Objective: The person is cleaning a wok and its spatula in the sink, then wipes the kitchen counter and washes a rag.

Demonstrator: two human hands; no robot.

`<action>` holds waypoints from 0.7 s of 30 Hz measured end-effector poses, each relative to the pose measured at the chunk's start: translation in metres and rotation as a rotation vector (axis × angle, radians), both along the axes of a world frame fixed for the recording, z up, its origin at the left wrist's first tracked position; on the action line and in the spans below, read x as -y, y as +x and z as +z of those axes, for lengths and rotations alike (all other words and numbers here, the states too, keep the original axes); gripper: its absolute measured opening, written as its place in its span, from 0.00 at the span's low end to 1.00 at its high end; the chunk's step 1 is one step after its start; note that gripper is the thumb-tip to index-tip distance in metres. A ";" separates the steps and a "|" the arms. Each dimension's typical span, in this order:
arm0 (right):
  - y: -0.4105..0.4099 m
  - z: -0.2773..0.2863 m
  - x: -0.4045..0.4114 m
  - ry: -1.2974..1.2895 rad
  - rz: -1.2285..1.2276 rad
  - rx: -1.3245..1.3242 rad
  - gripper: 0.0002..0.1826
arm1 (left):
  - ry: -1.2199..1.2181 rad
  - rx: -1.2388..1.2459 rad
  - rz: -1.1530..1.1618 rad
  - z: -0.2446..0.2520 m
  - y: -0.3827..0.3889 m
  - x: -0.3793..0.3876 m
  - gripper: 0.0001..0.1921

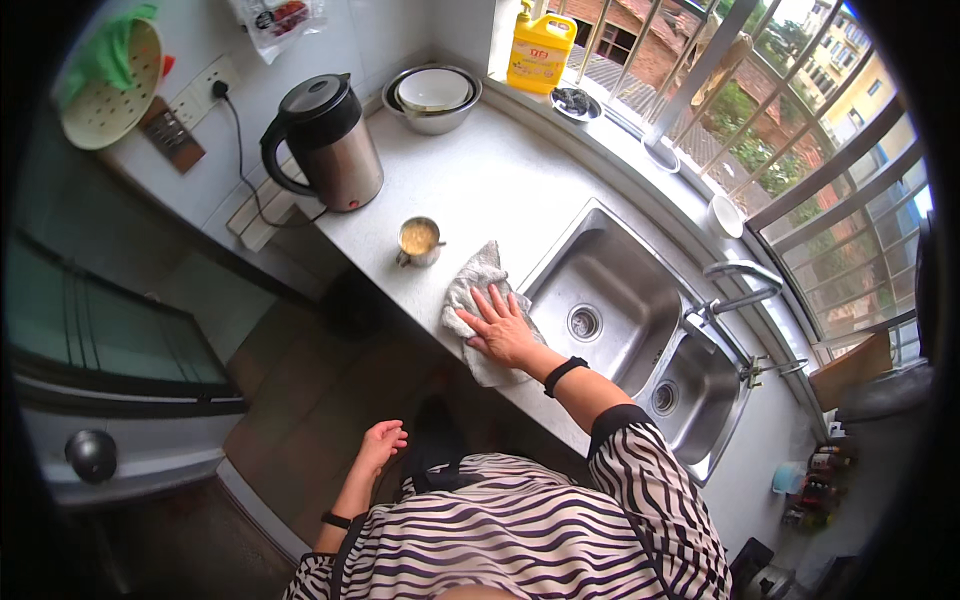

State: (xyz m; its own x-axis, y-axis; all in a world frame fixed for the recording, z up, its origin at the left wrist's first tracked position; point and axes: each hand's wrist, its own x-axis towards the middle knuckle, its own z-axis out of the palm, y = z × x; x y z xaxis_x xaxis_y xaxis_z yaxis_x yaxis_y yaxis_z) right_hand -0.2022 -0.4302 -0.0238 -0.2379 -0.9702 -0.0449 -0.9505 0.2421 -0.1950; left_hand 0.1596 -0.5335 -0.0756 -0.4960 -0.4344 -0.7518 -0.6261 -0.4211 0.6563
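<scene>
My right hand point(501, 330) presses down on a crumpled grey cloth point(484, 274) at the front of the white countertop point(480, 180), its fingers spread over the fabric. Part of the cloth hangs at the counter's front edge. Left of the cloth stands a small metal cup point(420, 241) with something yellowish inside. Immediately right of the cloth is a stainless steel double-bowl sink point(622, 277); both drains are visible. My left hand point(381, 444) hangs in front of my body, away from the counter, fingers loosely bent and holding nothing.
An electric kettle point(337, 150) stands at the counter's left, its cord running to a wall socket. Behind it are stacked bowls point(433, 101). A yellow detergent jug point(538, 56) and small dishes line the windowsill. The faucet point(739, 289) arches beside the sink.
</scene>
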 end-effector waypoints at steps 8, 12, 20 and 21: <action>-0.125 -0.011 0.099 0.003 -0.248 -0.068 0.32 | -0.081 -0.058 -0.016 -0.003 -0.091 0.155 0.16; -0.195 -0.017 0.135 -0.014 -0.392 -0.103 0.32 | -0.081 -0.024 -0.065 -0.002 -0.101 0.206 0.17; -0.289 -0.028 0.101 0.090 -1.293 -0.129 0.33 | -0.044 0.110 -0.027 -0.022 -0.064 0.247 0.16; -0.284 -0.027 0.096 0.035 -1.511 -0.099 0.34 | -0.034 0.118 -0.023 -0.022 -0.063 0.245 0.16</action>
State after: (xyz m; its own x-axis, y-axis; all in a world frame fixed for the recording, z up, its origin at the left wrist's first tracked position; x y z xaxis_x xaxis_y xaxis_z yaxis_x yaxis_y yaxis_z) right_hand -0.4865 -0.5260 -0.0509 -0.9833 0.1817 0.0133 0.1788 0.9765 -0.1207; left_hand 0.0970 -0.7782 -0.0975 -0.4153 -0.4501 -0.7906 -0.7091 -0.3843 0.5912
